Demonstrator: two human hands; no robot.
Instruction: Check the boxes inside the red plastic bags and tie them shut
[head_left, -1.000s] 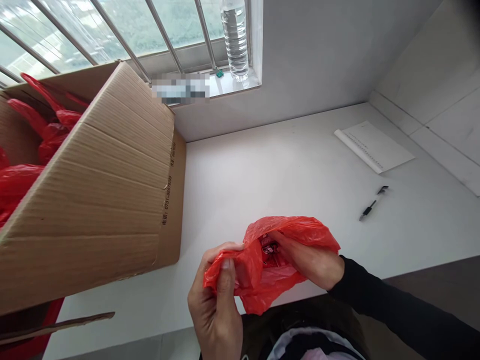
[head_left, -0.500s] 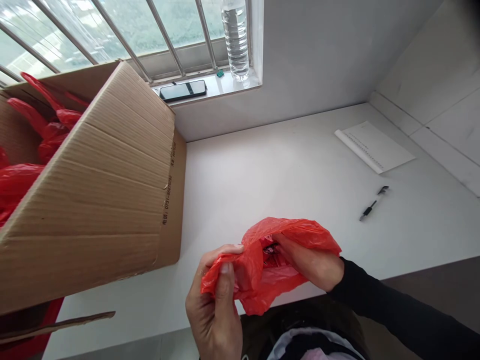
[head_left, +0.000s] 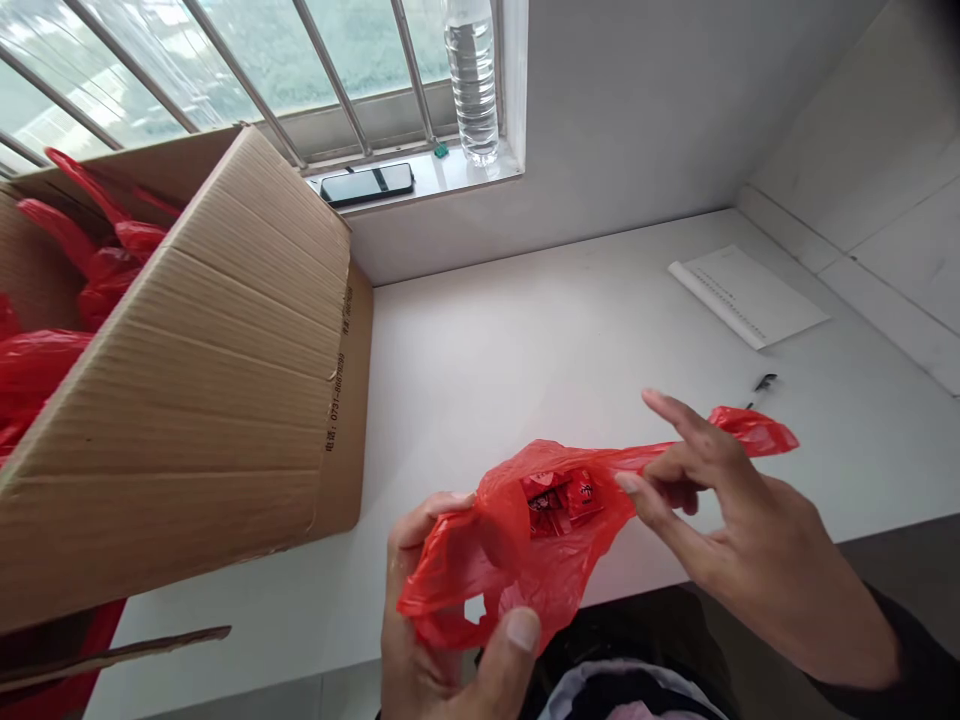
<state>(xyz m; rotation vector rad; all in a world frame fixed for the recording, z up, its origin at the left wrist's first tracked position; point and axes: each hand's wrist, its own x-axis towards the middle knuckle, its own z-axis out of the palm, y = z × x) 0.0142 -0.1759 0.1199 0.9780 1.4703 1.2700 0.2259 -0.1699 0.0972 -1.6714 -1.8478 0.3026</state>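
Observation:
A thin red plastic bag (head_left: 555,590) hangs open at the table's front edge, with small red packets (head_left: 562,500) bearing dark print visible inside. My left hand (head_left: 450,610) holds the bag's left side, its thumb in front and fingers behind the plastic. At the bag's right side, my right hand (head_left: 727,510) grips a stretched handle between thumb and curled fingers, with the index finger pointing out. The handle's loose end sticks out to the right, beyond that hand.
A large cardboard box (head_left: 225,350) with tied red bags (head_left: 112,270) stands at left. On the windowsill are a phone (head_left: 367,185) and a water bottle (head_left: 474,90). A paper sheet (head_left: 750,295) and a partly hidden pen (head_left: 765,383) lie at right on the white table (head_left: 510,340).
My right hand has come out of the bag and moved right, now holding its handle. The packets inside show more clearly. My left thumb has shifted down and right.

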